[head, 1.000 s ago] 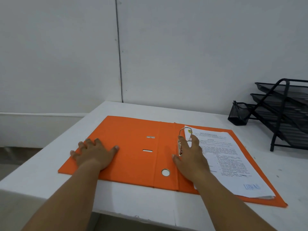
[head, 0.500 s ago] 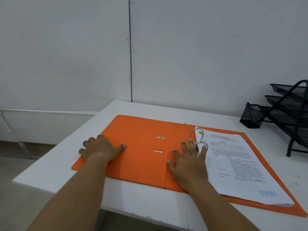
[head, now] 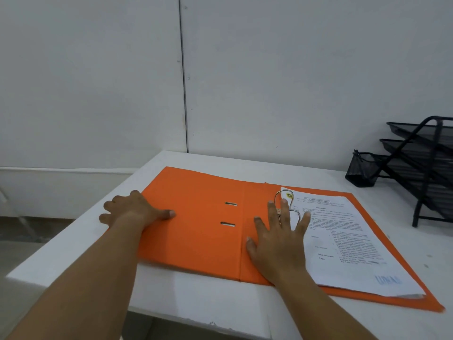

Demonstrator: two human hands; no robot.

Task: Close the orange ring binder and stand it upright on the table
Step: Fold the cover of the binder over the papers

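Both hands lay flat on the open orange ring binder.

The left hand (head: pixel 133 209) was spread, palm down, at the outer edge of the left cover, gripping nothing; the right hand (head: pixel 279 239) lay open over the spine, fingertips (head: pixel 284 202) at the metal rings (head: pixel 285 204). The orange ring binder (head: pixel 196 224) lay flat and open on the white table (head: pixel 196 300), holding printed sheets (head: pixel 348 241) whose text was too blurred to read beyond a blue stamp. A black mesh tray rack (head: pixel 416 163) stood at far right.
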